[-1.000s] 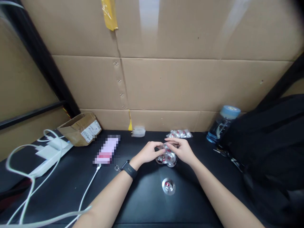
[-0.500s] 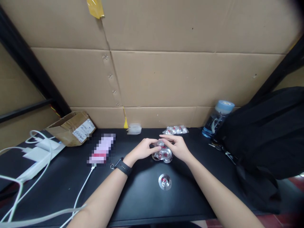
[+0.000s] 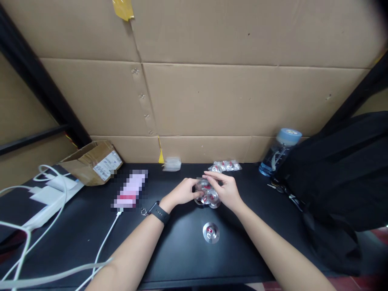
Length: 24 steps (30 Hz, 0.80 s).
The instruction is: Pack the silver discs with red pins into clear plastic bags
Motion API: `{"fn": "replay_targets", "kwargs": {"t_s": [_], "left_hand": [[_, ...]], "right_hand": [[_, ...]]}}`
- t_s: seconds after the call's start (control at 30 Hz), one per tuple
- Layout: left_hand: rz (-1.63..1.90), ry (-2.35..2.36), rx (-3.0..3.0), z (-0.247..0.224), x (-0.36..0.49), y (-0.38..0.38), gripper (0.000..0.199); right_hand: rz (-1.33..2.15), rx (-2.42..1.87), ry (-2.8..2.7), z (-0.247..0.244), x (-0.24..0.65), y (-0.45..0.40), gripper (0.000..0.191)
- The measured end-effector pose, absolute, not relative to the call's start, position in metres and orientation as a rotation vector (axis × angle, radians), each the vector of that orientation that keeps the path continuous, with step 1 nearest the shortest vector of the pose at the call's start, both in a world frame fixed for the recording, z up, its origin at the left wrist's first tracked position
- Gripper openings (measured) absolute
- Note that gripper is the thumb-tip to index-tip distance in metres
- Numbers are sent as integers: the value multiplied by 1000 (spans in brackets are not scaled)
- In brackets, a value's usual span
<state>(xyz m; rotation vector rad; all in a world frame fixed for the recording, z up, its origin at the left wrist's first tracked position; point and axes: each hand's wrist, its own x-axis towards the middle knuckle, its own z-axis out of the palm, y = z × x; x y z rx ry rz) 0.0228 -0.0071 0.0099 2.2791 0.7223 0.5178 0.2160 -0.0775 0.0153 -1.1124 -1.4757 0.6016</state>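
Above a small pile of shiny silver discs with red centres, my two hands work close together. My left hand is closed at the left edge of a small clear plastic bag with one such disc in it, thumb across its front. The fingers of my right hand pinch the bag's upper right edge, partly hiding it. Nearer to me, a single silver disc with a red centre lies on the black table.
Bagged discs lie at the back, right of a stack of clear bags. A phone, an opened cardboard box and a white power strip are left. A water bottle and black backpack stand right.
The bagged disc has turned to show more of its face between my hands. My left thumb sits slightly lower on it, and my right fingers have shifted a little.
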Motion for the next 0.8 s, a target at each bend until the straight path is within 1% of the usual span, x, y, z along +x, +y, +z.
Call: {"fn": "replay_targets", "kwargs": {"t_s": [0.17,0.37,0.47,0.53,0.63,0.77,0.8], "left_hand": [[521,655,2212,10,21,-7,33],[560,624,2138,13,20,-7,35],[548,597,2080,15,20,-7,41],[536,585,2061,16,20,-7,40],[588,632,2058,15,20,-6,36],[700,640,1978,16,21,-4,45],[715,625,1950,16,22,-4,47]], "right_hand": [[593,-1110,-1503,12,213,-78,23],[526,-1088,-1373,13,211,-80,23],[551,-1075,-1389,14,212,-79,24],[561,-1078,-1421,14,213,-78,25],[556,-1077,-1403,12,216,-74,30],[611,-1039,-1431,10,219,-70,49],[644,-1023,-1423,9,220,-69,50]]}}
